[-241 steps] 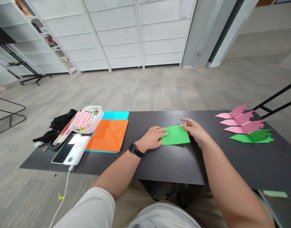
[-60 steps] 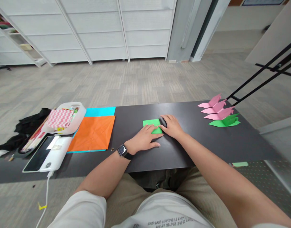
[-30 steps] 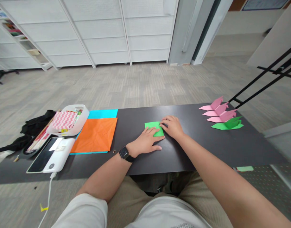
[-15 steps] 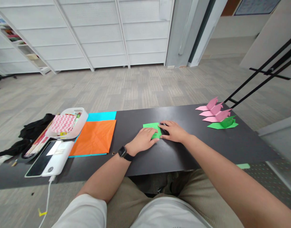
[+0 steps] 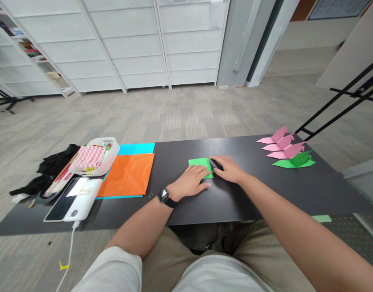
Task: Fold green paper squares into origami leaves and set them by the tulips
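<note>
A small folded sheet of green paper [image 5: 202, 162] lies flat on the dark table. My left hand [image 5: 190, 180] rests across its lower part with fingers stretched out, hiding some of it; the thumb sits on the table just below. At the paper's right edge is my right hand [image 5: 229, 168]. Its index finger and thumb are apart, their tips by the edge, and the other fingers are partly hidden. A dark watch [image 5: 163, 195] is on my left wrist.
Pink paper cranes [image 5: 284, 151] and a green paper crane [image 5: 297, 160] stand at the table's right. To the left lie orange paper [image 5: 127, 174], blue paper [image 5: 137, 149], a white bin [image 5: 113, 156], a phone [image 5: 63, 202], a white power bank [image 5: 83, 205] and black cloth [image 5: 57, 160].
The whole view has shifted, so things appear farther right. My left hand has slid a little lower on the green paper, uncovering more of its top. My right hand stays at the right edge.
</note>
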Tool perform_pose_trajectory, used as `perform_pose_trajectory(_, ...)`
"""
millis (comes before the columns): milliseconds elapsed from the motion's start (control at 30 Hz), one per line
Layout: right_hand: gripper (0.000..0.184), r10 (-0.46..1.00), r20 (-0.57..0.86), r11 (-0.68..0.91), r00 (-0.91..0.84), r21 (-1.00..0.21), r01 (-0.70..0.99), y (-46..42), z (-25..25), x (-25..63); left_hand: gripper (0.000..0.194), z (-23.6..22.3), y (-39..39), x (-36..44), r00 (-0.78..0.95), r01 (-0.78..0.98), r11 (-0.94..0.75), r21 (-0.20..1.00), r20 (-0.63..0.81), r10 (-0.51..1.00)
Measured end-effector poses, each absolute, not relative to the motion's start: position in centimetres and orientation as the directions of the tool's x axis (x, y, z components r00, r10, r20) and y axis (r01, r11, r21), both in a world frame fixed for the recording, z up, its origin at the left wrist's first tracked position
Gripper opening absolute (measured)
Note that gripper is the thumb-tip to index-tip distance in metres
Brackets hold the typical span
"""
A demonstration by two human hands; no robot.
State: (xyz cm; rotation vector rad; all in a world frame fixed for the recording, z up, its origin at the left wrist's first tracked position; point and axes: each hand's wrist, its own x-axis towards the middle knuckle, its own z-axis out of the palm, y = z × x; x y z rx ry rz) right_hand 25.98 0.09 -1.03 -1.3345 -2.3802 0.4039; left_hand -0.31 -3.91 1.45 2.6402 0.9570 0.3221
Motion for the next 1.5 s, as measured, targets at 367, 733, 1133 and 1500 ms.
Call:
perform_pose_trajectory(367, 0.056, 0.936, 0.261, 0.315, -0.237, -0.316, 0.895, 1.0, -2.3, 23.9, 0.043, 1.8, -4.1, -0.3, 0.749, 0.603, -0.717, 0.350, 0.061, 0.660)
perform_pose_trajectory(733, 0.045, 0.967, 0.247, 0.007, 0.068, -0.290, 0.957, 2.6, -2.2, 21.1, 0.042, 1.7, -3.8, -0.5, 0.754, 0.595, -0.723, 0.351, 0.067, 0.653)
perform_pose_trajectory(1133, 0.026, 0.800, 0.401, 0.579, -0.446, -0.324, 0.748, -0.6, -2.7, 23.7, 0.034, 1.4, -3.4, 0.0, 0.699, 0.583, -0.706, 0.402, 0.194, 0.688)
perform_pose_trajectory(1500, 0.027, 0.789, 0.433, 0.580, -0.436, -0.292, 0.760, -0.8, -2.8, 23.1, 0.029, -0.7, 1.3, -3.5, 0.195, 0.851, -0.275, 0.447, 0.219, 0.956)
